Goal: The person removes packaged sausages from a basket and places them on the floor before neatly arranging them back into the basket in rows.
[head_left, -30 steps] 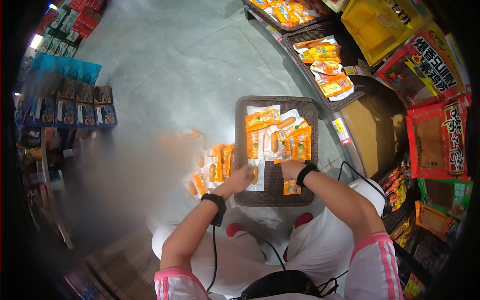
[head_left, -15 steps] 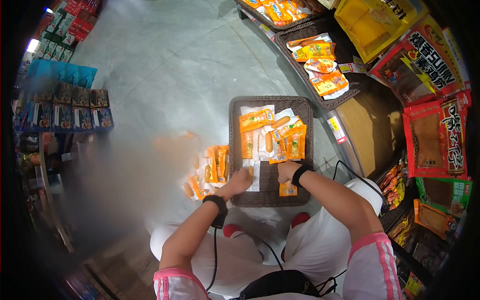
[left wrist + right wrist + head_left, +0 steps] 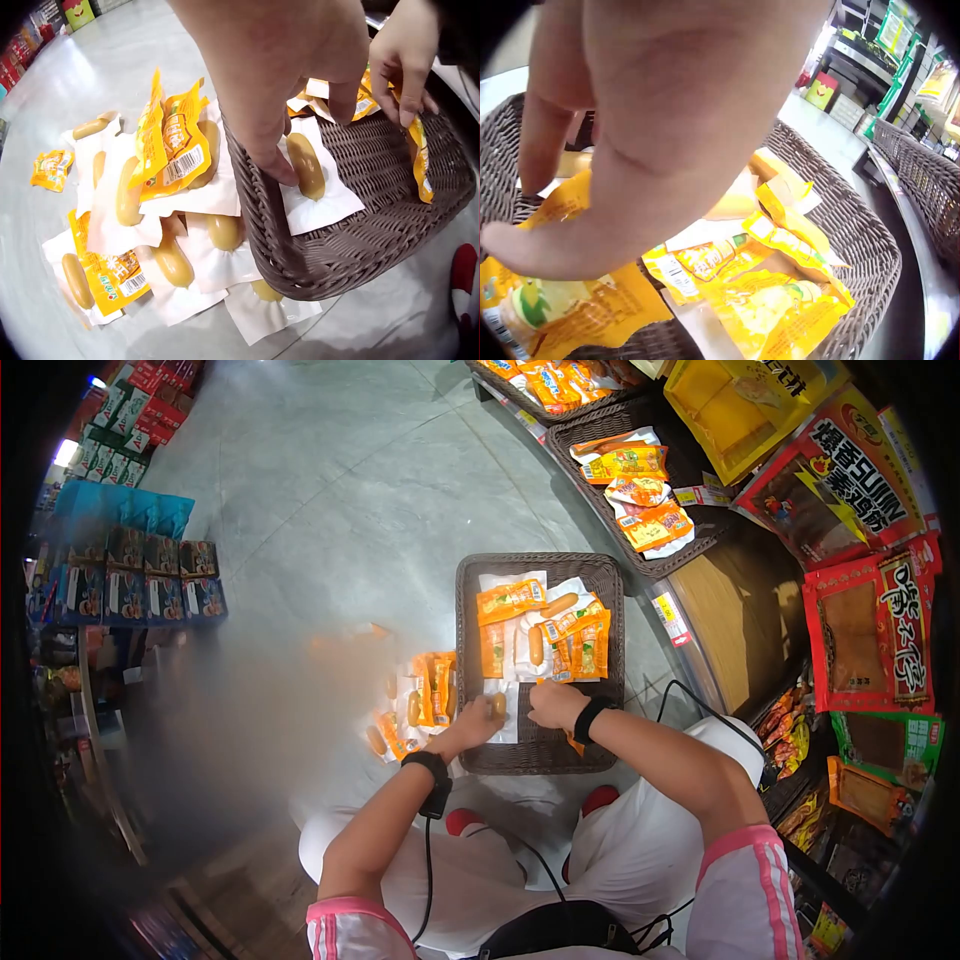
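Note:
Inside a brown woven basket [image 3: 614,700], both hands are at work among packaged sausages. My left hand [image 3: 468,726] reaches over the near left part and has its fingers about a sausage pack [image 3: 304,166], clear side up on a white backing. The left wrist view shows a fingertip against the sausage's side. My right hand [image 3: 560,707] pinches an orange sausage pack [image 3: 420,157] that hangs on edge over the basket floor; in the right wrist view the thumb lies across this pack [image 3: 592,307]. More orange packs [image 3: 512,600] lie in the basket's far half.
Loose sausage packs [image 3: 172,259] lie heaped on the grey floor [image 3: 400,510] left of the basket. Shelf baskets [image 3: 690,560] with similar packs stand at the right, below large hanging snack bags [image 3: 865,630]. Boxes [image 3: 150,575] are stacked at the left.
My right hand has shifted left, toward the left hand, and the orange pack under it has come up on edge. The left hand stays at its sausage pack, fingertips slightly farther over it.

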A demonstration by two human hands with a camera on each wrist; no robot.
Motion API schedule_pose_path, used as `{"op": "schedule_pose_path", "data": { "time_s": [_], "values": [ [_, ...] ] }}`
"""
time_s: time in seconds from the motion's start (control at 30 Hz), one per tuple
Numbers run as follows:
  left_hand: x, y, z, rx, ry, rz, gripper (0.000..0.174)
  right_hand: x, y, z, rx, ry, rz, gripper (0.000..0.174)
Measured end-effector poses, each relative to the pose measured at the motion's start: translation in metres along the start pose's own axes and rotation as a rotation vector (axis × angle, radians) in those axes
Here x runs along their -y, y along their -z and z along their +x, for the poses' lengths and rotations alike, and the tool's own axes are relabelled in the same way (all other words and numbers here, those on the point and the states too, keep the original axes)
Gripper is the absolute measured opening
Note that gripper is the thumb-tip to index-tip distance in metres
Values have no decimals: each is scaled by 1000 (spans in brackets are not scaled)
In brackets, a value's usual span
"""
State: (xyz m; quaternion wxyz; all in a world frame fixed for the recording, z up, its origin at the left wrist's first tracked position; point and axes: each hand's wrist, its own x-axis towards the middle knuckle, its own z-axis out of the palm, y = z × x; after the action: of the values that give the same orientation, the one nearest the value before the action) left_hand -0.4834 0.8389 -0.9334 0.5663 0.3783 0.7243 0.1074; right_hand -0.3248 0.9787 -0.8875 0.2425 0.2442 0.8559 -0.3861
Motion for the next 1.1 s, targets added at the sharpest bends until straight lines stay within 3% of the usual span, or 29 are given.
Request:
{"op": "schedule_pose_path", "data": {
  "time_s": [0.13, 0.27, 0.37, 0.47, 0.53, 0.63, 0.73, 0.83, 0.93, 1.1],
  "values": [
    [-1, 2, 2, 49, 24, -44, 64, -1, -10, 8, -192, 228, 23, 30],
    [-12, 11, -10, 78, -125, -62, 64, 18, 4, 12, -59, 182, 170, 28],
    [-19, 17, -15, 269, -152, -404, 58, 23, 8, 14, -67, 194, 236, 25],
    [-35, 24, -26, 199, 59, -386, 49, 17, -3, 21, -87, 189, 264, 24],
    [-27, 26, -22, 163, 107, -248, 46, 10, -13, 24, -95, 185, 291, 28],
    [-2, 14, -8, 38, 123, -229, 52, -5, -34, 29, -320, 219, 98, 29],
    [1, 13, -10, 37, 117, -243, 59, 3, -25, 24, -193, -164, 231, 34],
    [-1, 8, -7, 40, 125, -244, 66, -10, -29, 30, 35, -222, 185, 44],
    [1, -3, -5, -11, 117, -224, 70, -6, -25, 28, 189, -269, 157, 58],
    [-13, -3, -13, -74, 86, -105, 72, 21, -2, 13, 252, -37, 198, 64]
  ]
}}
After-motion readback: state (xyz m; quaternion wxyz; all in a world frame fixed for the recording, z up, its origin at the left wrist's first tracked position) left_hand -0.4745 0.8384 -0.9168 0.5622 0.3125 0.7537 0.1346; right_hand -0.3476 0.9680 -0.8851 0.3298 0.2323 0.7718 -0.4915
